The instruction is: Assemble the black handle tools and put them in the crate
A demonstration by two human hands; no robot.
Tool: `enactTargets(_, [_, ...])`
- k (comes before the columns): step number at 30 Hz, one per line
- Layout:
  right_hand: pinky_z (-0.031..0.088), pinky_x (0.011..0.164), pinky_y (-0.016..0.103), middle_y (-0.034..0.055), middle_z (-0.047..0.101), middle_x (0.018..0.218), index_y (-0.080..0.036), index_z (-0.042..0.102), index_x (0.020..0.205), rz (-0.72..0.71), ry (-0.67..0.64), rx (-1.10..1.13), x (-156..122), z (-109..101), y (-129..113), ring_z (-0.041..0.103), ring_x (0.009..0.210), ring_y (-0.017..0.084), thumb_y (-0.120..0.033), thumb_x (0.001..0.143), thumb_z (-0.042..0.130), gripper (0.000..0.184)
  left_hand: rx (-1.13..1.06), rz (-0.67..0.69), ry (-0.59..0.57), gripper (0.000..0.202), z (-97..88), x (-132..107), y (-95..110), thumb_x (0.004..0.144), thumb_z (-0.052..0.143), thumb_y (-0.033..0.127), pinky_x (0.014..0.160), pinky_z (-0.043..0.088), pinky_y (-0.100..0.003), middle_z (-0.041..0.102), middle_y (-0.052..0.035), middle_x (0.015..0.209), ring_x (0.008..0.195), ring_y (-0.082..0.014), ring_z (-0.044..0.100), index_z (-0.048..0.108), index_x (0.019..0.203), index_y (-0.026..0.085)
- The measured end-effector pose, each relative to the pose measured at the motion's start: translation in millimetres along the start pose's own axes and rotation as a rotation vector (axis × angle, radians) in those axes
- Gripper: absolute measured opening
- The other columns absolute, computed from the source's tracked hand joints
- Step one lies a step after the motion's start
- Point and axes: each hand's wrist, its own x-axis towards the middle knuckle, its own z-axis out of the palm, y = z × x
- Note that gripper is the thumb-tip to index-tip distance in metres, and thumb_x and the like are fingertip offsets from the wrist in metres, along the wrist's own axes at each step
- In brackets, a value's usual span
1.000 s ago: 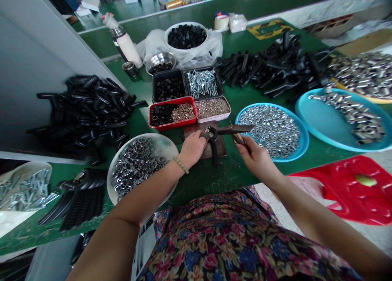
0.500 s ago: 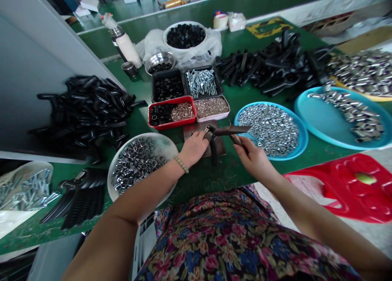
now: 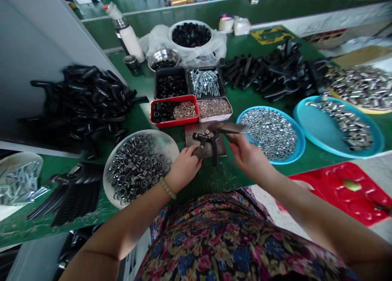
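The left hand (image 3: 183,169) is curled closely around the lower grip of a black-handled tool (image 3: 204,137), while the right hand (image 3: 249,156) pinches its long dark metal arm in a narrow hold between thumb and fingers. The fingers hide the exact contact, so that hold is my best reading. The tool sits on a brown mat (image 3: 192,140) on the green bench (image 3: 225,179), held up between both hands, with a second black grip hanging toward the bench. How far the work on this piece has gone is hard to judge, as the hands cover much of it. Around it, the supplies look plentiful: a large heap of black handles (image 3: 82,97) lies to the left, and another (image 3: 263,73) lies ahead. A white plate (image 3: 162,140) is piled with steel rings, and a blue tray (image 3: 301,144) is heaped with nuts. No separate pile of finished pieces can be made out, so much appears left.
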Motion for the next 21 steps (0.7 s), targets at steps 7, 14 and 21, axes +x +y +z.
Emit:
enactTargets(7, [0.051, 0.061, 0.032, 0.0100, 0.072, 0.092, -0.019, 0.049, 0.129, -0.027, -0.031, -0.046, 11.2, 4.1, -7.1, 0.070, 0.073, 0.024, -0.032, 0.097, 0.035, 0.038, 0.015, 0.030, -0.030, 0.033, 10.9, -4.4, 2.1, 0.089, 0.050, 0.016, 0.094, 0.049, -0.039, 0.061, -0.0116, 0.121, 0.103, -0.0241, 0.058, 0.063, 0.119, 0.013])
enactTargets(14, [0.046, 0.058, 0.033, 0.0111, 0.070, 0.102, -0.027, 0.047, 0.135, 0.096, 0.008, -0.244, 11.6, -2.0, 60.6, 0.069, 0.071, 0.025, -0.044, 0.097, 0.033, 0.044, 0.054, -0.139, 0.150, 0.027, -50.7, 46.1, -57.1, 0.092, 0.052, 0.030, 0.092, 0.048, -0.036, 0.066, -0.0128, 0.107, 0.100, -0.0236, 0.060, 0.066, 0.105, 0.011])
enactTargets(21, [0.041, 0.062, 0.042, 0.0223, 0.066, 0.101, -0.017, 0.054, 0.130, 0.230, 0.113, -0.674, 19.3, -16.3, 127.6, 0.064, 0.082, 0.035, -0.040, 0.096, 0.033, 0.046, 0.417, -0.241, -0.015, 0.022, -80.2, 120.1, -113.5, 0.087, 0.053, 0.014, 0.085, 0.048, -0.039, 0.068, -0.0159, 0.103, 0.101, -0.0285, 0.061, 0.064, 0.106, 0.012])
